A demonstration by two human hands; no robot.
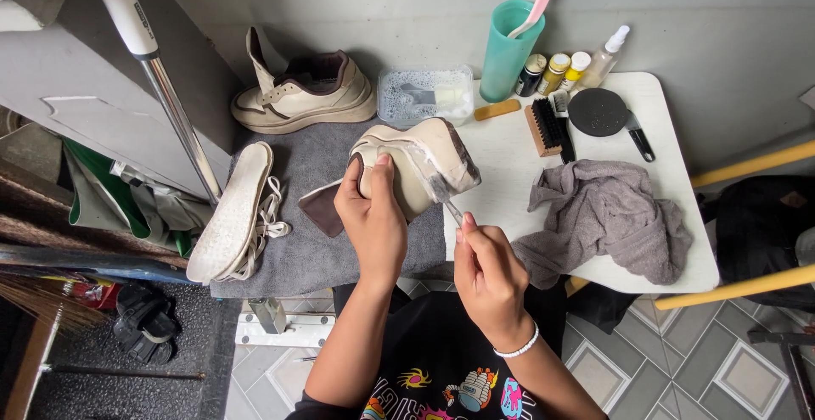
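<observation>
Head view showed the left hand [373, 221] clasped around a cream and brown sneaker [420, 165], thumb pressed on the heel part, so the shoe was lifted off the surface and tilted with its side turned toward the other hand. That hold seemed meant to keep the shoe steady and expose the panel being worked. The right hand [488, 276] was closed around the handle of a small brush [443, 195], whose bristle end touched the shoe's side at the near right edge of the shoe. A beaded bracelet sat on that wrist.

Below the raised shoe lay a grey mat [314, 242], probably there to catch drips. On it, at the far left, the matching sneaker [301, 89] stood upright with its tongue pulled open, and at the near left an insole [229, 212] lay over loose laces [267, 225], apparently taken out to be kept apart.

To the right stood a white worktop [509, 174]. Along its far edge were a clear tub of sudsy water [424, 96], a teal cup [508, 51] with a pink-handled brush in it, a row of small bottles [564, 68], a dark-bristled wooden brush [543, 127] and a round black pad [598, 112], all within reach. A crumpled grey cloth [607, 216] lay at its near right.

The room was tight: grey wall behind, patterned tiled floor [730, 361] below, a metal pole [170, 98] at the far left.
</observation>
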